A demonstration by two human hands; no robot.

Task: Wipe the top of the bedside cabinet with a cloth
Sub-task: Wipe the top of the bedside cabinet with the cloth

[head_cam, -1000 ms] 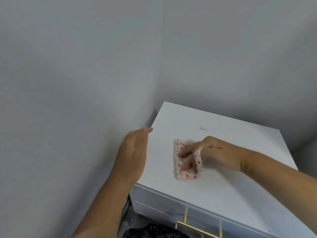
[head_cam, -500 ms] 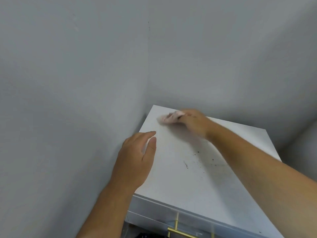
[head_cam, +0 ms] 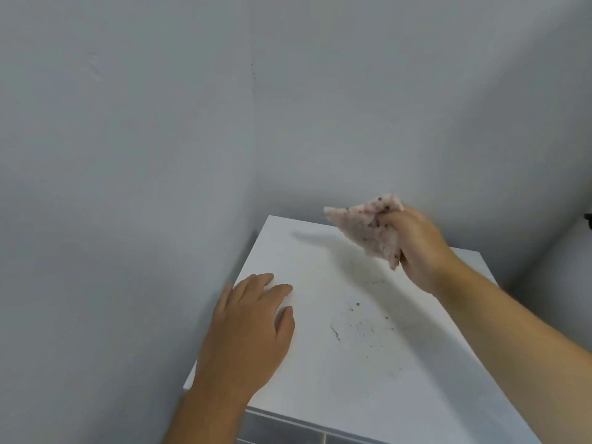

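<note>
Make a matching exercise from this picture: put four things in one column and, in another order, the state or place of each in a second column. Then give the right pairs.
Column one:
1. left hand
2. right hand
3. cloth
4. crumbs

Column two:
A. bunched up, lifted above the cabinet top
B. scattered on the middle of the top
C. flat on the left edge of the top, holding nothing
D. closed around the cloth, raised near the back of the top

Pairs: 1-C, 2-D, 3-A, 4-B
</note>
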